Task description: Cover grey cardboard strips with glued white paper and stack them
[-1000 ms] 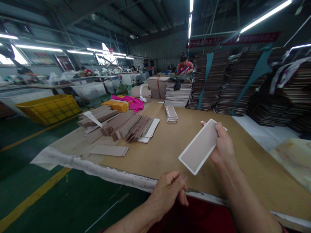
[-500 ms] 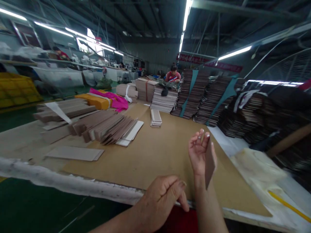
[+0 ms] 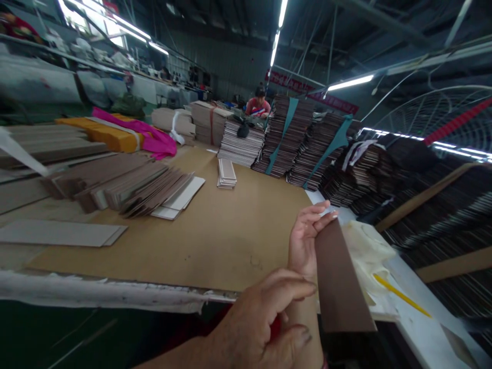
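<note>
My right hand (image 3: 307, 233) is raised over the right part of the table, palm turned towards me. It holds a flat brown strip of board (image 3: 340, 279) near its upper end, the thumb hidden behind the strip. The strip tilts down towards me, its broad face showing. My left hand (image 3: 265, 312) is in front of the right forearm, back of the hand up. Its thumb and fingers are apart with nothing between them, and it does not appear to touch the strip.
Brown board strips (image 3: 115, 182) lie fanned out on the left of the table (image 3: 230, 230). A small pile of pale strips (image 3: 226, 173) stands further back. Tall board stacks (image 3: 284, 136) line the far side. Right are cream cloth (image 3: 367, 246) and a yellow tool (image 3: 402, 294). A person (image 3: 258, 105) sits behind.
The view has swung right. My right hand has turned the board strip from edge-on to broad face. My left hand has come closer to the right forearm, its thumb and fingers spreading.
</note>
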Available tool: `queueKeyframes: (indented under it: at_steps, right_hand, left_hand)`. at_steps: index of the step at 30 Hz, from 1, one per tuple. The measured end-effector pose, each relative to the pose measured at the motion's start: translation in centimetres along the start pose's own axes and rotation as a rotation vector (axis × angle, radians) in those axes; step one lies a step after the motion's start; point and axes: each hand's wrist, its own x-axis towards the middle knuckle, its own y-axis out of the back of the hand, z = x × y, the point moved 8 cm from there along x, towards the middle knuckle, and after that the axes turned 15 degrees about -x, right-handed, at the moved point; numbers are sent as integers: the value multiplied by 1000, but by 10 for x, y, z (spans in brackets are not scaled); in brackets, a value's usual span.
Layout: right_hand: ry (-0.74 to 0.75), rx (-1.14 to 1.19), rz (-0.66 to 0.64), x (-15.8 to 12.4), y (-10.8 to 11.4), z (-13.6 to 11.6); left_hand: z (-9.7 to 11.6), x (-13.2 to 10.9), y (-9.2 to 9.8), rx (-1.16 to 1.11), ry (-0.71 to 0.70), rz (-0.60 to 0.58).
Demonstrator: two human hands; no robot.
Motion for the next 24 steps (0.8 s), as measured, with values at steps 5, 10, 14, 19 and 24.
queueKeyframes:
  at_steps: [5, 10, 14, 19, 24]
  right_hand:
    - [8, -231, -11, 3, 7, 3]
    - [67, -411, 12, 7, 13, 2]
    - [132, -660, 33, 5, 20, -1]
    - [126, -855, -8, 0, 15, -6]
    - [178, -1065, 45, -6, 10, -20]
  left_hand:
    - [10, 1, -5, -77, 62, 4]
    - [17, 1, 3, -74, 69, 129]
    - [19, 1, 6, 134, 49, 108]
    - [19, -8, 23, 398, 150, 198]
    - [12, -16, 42, 532, 234, 218]
